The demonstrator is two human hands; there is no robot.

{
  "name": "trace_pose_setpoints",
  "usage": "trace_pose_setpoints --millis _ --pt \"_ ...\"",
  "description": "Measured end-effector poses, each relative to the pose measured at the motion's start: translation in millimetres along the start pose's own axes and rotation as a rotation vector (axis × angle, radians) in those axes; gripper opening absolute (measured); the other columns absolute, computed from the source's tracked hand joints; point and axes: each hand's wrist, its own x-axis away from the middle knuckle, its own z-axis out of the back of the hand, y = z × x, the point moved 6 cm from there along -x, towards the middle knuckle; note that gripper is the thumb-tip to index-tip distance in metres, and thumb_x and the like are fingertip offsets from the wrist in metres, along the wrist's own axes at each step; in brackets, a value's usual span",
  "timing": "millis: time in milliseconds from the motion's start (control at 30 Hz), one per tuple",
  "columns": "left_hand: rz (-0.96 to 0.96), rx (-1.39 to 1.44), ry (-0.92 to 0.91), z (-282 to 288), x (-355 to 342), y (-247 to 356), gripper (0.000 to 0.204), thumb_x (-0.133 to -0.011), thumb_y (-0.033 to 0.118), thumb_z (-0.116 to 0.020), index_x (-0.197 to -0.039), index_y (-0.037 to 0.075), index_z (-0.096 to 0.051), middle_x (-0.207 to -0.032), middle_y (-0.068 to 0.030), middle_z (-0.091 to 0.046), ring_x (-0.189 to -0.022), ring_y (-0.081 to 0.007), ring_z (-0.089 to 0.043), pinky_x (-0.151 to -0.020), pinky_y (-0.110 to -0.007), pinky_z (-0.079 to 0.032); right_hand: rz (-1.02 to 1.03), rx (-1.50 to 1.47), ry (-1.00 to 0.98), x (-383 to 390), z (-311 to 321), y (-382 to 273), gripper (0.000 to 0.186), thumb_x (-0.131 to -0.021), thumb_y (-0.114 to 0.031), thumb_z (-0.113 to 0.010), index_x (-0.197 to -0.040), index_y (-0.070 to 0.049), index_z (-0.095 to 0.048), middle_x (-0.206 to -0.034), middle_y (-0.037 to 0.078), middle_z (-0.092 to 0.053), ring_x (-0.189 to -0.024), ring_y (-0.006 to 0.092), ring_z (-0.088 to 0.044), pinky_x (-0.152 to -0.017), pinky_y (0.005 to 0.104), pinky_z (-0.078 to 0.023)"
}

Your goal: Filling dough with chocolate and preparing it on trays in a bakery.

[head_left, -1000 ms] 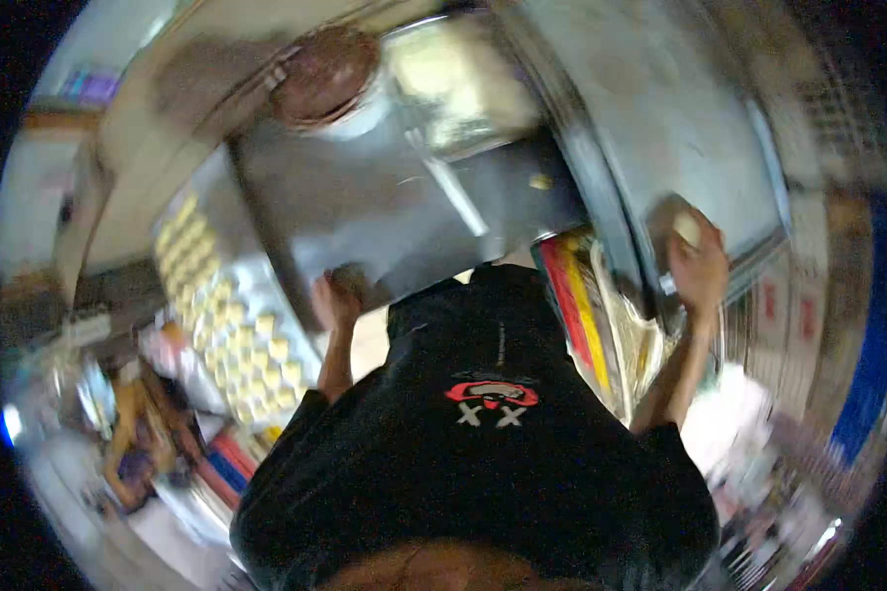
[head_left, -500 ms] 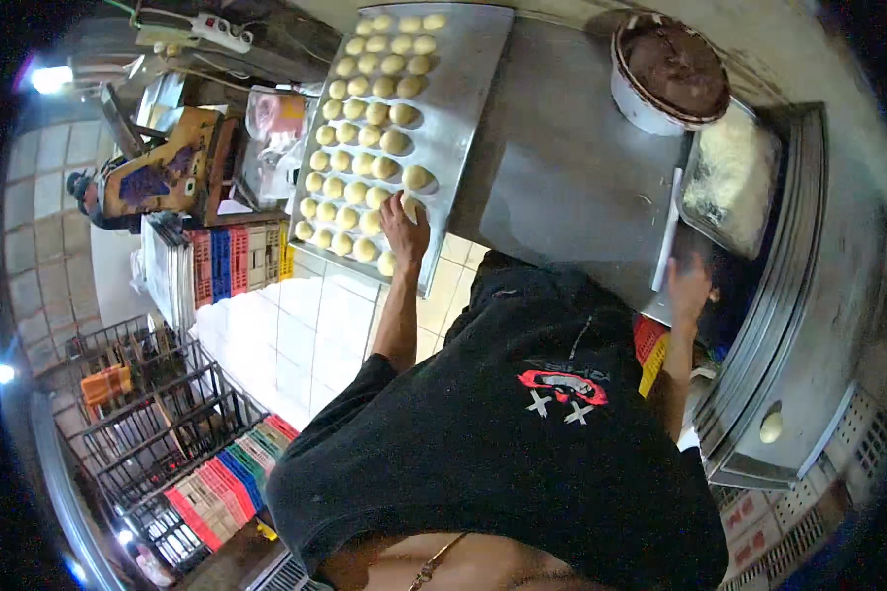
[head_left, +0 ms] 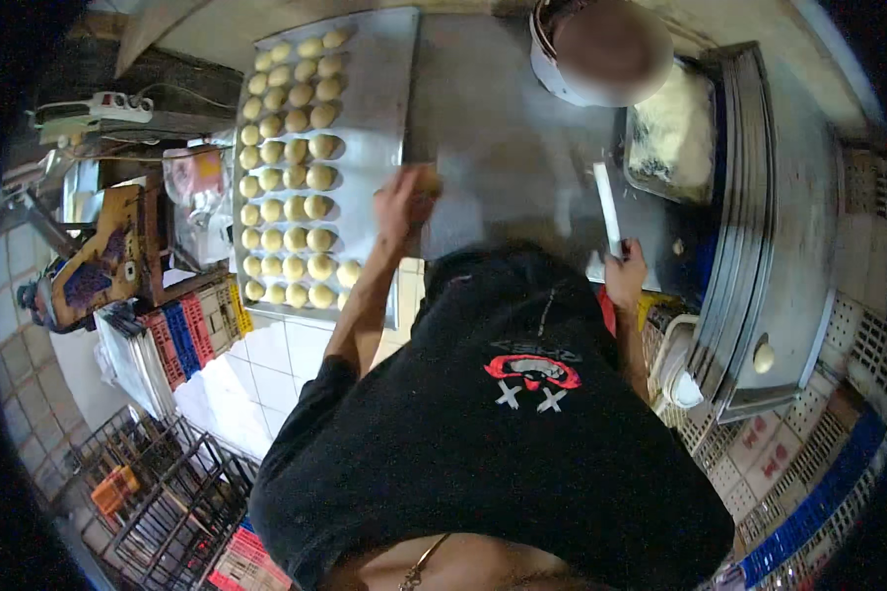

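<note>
Gripping white rod (head_left: 607, 205) in wrapped right hand (head_left: 626, 272); curling left hand (head_left: 398, 209) near right edge of tray (head_left: 375, 108), too blurred to tell contents; best handling dough balls (head_left: 319, 177) gently.

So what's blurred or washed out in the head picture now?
Head view: the left hand is smeared, the right hand clearer; brown contents of the bucket blurred; the floor at left glares white; balls cast small shadows; the tray stack bends with the fisheye.
</note>
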Motion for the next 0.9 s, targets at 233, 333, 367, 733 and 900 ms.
trace_pose_setpoints --millis 233,333,367,733,900 --pt "-0.738 -0.827 -0.696 -195.8 30.6 83.6 0.07 -0.081 0.054 -0.063 -0.137 0.017 -0.044 -0.126 -0.0158 -0.051 -0.117 -0.0335 -0.052 -0.097 -0.052 -0.041 0.317 0.027 0.095 -16.3 -8.2 -48.3 0.032 -0.075 -0.004 -0.064 -0.107 -0.005 -0.059 -0.095 0.017 -0.064 -0.085 0.0334 -0.064 -0.073 0.0406 -0.052" --pt "-0.532 -0.723 -0.52 -170.2 18.7 75.7 0.075 -0.088 0.053 -0.053 -0.145 0.009 -0.03 -0.141 -0.0208 -0.038 -0.132 -0.0381 -0.035 -0.109 -0.054 -0.023 0.456 0.085 0.155 -7.5 -11.0 -62.4 0.032 -0.076 -0.002 -0.063 -0.108 -0.006 -0.06 -0.096 0.015 -0.062 -0.089 0.034 -0.062 -0.078 0.0407 -0.051" --pt "-0.514 -0.619 -0.345 -148.8 24.3 77.8 0.075 -0.09 0.05 -0.05 -0.145 0.004 -0.028 -0.144 -0.0219 -0.034 -0.135 -0.038 -0.031 -0.111 -0.052 -0.02 0.469 0.222 0.126 -3.7 -17.1 -58.0 0.034 -0.078 -0.004 -0.064 -0.112 -0.009 -0.061 -0.099 0.013 -0.063 -0.092 0.0336 -0.062 -0.082 0.0429 -0.049" --pt "-0.395 -0.906 -0.06 -137.6 -17.9 36.4 0.067 -0.098 0.039 -0.034 -0.144 -0.008 -0.022 -0.15 -0.0261 -0.025 -0.143 -0.0358 -0.018 -0.115 -0.056 -0.005 0.881 0.591 0.026 -63.2 -112.4 -112.8 0.07 -0.09 -0.043 -0.053 -0.139 0.005 -0.036 -0.139 0.021 -0.044 -0.131 0.0322 -0.041 -0.111 0.0499 -0.025" --pt "-0.461 -0.969 0.114 -138.6 -84.8 61.1 0.065 -0.097 0.037 -0.035 -0.142 -0.008 -0.027 -0.149 -0.0247 -0.029 -0.142 -0.0339 -0.02 -0.115 -0.056 -0.006 0.785 0.461 0.079 -140.1 -127.4 -133.2 0.067 -0.091 -0.041 -0.053 -0.138 0.003 -0.038 -0.139 0.023 -0.044 -0.131 0.033 -0.04 -0.109 0.0501 -0.028"
